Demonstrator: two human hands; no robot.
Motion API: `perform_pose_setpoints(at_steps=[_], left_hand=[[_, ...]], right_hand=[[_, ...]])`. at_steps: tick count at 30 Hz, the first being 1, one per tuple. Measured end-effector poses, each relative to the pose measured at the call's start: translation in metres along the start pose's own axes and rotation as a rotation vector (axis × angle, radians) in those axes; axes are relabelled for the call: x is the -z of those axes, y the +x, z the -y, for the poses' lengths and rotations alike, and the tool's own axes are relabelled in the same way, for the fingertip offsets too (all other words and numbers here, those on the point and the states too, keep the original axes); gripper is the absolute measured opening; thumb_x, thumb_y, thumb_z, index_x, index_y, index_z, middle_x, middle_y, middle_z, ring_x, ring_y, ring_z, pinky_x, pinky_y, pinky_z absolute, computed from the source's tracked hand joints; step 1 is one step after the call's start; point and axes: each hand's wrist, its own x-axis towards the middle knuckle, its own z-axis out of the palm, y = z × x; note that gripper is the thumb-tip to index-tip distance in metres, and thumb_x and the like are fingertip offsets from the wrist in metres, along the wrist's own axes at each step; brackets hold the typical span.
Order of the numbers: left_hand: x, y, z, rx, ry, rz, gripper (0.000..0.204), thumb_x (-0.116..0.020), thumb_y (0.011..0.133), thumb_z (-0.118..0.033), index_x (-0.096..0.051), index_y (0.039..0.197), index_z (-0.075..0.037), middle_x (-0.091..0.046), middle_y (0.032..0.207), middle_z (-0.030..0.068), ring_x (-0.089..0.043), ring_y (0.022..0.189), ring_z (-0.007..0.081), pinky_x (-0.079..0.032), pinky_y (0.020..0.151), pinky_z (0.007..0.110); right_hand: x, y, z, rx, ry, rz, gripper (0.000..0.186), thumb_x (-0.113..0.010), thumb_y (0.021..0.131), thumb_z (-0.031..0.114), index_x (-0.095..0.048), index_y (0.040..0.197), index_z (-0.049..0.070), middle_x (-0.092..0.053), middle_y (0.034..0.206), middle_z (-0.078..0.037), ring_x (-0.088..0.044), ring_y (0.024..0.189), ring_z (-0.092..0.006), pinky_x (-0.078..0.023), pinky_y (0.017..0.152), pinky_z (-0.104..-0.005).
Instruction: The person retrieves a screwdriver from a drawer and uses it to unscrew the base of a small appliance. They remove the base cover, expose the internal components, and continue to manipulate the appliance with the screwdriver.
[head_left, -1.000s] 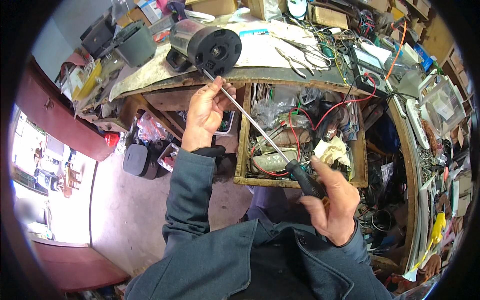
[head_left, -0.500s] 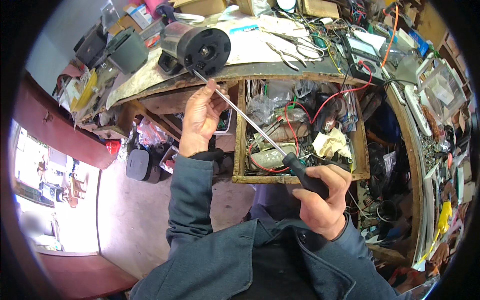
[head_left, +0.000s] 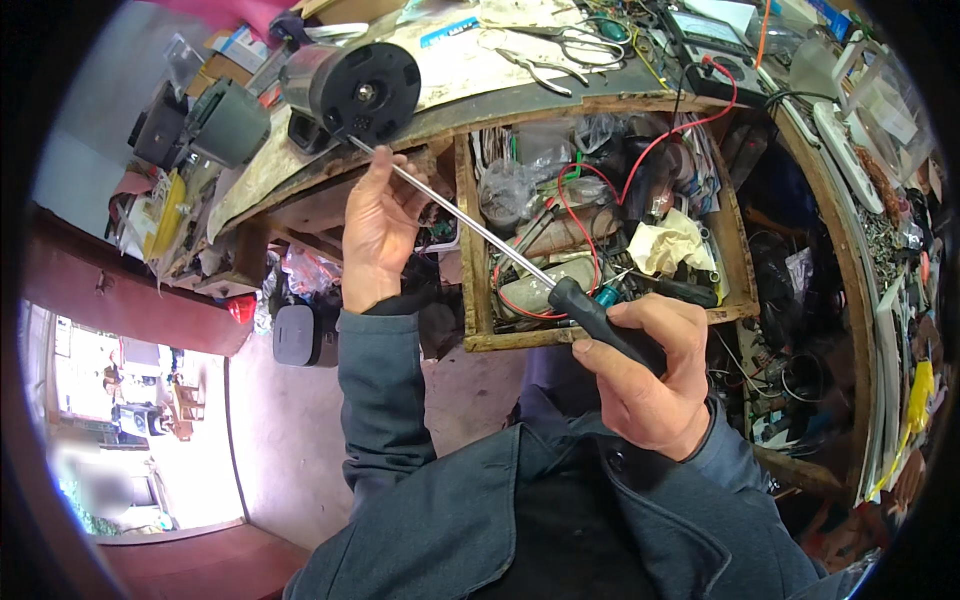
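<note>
A cylindrical appliance point(head_left: 340, 95) with a dark round base and a side handle lies on its side at the bench edge, base toward me. The tip of a long screwdriver point(head_left: 475, 222) touches the lower part of that base. My left hand point(head_left: 375, 235) grips the steel shaft near its upper end with thumb and fingers. My right hand point(head_left: 650, 385) is closed on the black screwdriver handle point(head_left: 592, 316), lower right. Beneath the shaft is an open wooden drawer point(head_left: 745, 260) full of bags, tools, crumpled paper point(head_left: 668, 245) and red wires point(head_left: 598, 250).
The cluttered workbench point(head_left: 450, 95) carries pliers point(head_left: 540, 72), scissors point(head_left: 590, 40), a meter point(head_left: 710, 55) and a grey-green bin point(head_left: 225, 120). Piled parts line the right side. Below left are a dark box point(head_left: 300, 335) on the floor point(head_left: 290, 430) and a bright doorway point(head_left: 150, 450).
The view has shifted, so the bench sits higher. My right hand's fingers have curled further round the handle. The appliance and screwdriver appear further up and left, the tip still at the base.
</note>
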Motion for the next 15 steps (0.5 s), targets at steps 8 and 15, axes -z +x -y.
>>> perform_pose_setpoints(at_steps=[8,15], left_hand=[[0.020,-0.001,-0.002,0.020,0.010,0.146,0.030,-0.061,0.104,-0.015,-0.063,0.123,0.007,-0.072,0.118,0.0213,-0.072,0.110,0.0313,-0.063,0.093,0.040],[0.006,-0.003,-0.007,0.007,-0.069,0.292,0.034,-0.052,0.107,-0.009,-0.053,0.133,0.013,-0.063,0.134,0.0267,-0.065,0.124,0.0341,-0.058,0.105,0.041]], right_hand=[[0.020,0.037,-0.001,-0.677,0.660,0.498,0.055,-0.072,0.095,0.022,-0.054,0.139,-0.006,-0.067,0.111,-0.026,-0.068,0.101,-0.0382,-0.054,0.090,-0.0393],[-0.048,0.097,-0.062,-1.130,1.304,0.989,0.028,-0.053,0.107,0.020,-0.063,0.118,-0.004,-0.075,0.094,-0.015,-0.073,0.073,-0.0168,-0.055,0.063,-0.0274]])
